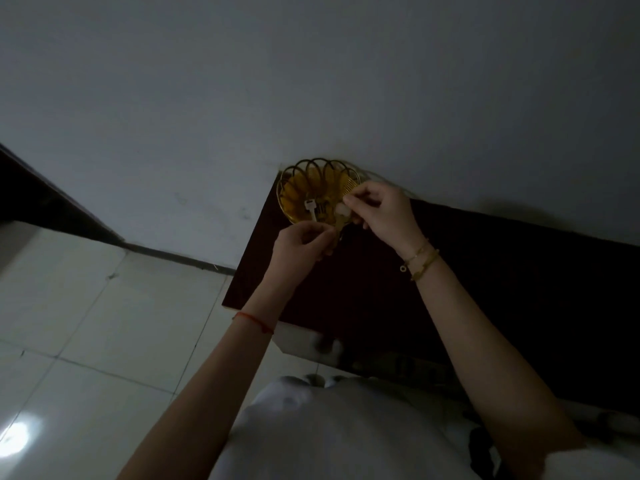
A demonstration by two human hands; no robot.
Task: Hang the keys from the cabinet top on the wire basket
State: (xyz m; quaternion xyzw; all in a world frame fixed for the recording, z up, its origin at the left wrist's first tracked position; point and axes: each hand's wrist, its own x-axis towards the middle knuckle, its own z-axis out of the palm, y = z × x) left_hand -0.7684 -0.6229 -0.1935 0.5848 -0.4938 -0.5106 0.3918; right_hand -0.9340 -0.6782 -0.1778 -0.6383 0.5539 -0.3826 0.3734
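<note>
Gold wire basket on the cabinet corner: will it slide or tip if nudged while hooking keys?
Probably light: the wire basket is open thin loops. It sits at the cabinet top's corner, so a nudge might shift it toward the edge. Both hands work at its near rim, where downward pull could tip it.

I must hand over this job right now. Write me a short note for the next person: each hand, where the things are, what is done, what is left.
Left hand: fingers pinched on the lower end of a brass-coloured key, at the near rim of the wire basket.
Right hand: fingers closed on the upper part of the same key bunch, over the basket's right side.
Things: the gold wire basket stands at the far left corner of the dark cabinet top, against the wall. A silver key shows at the basket's near side; whether it hangs or lies there is unclear.
Done: keys lifted to the basket.
Left: hook the held keys on the wire and let go.
</note>
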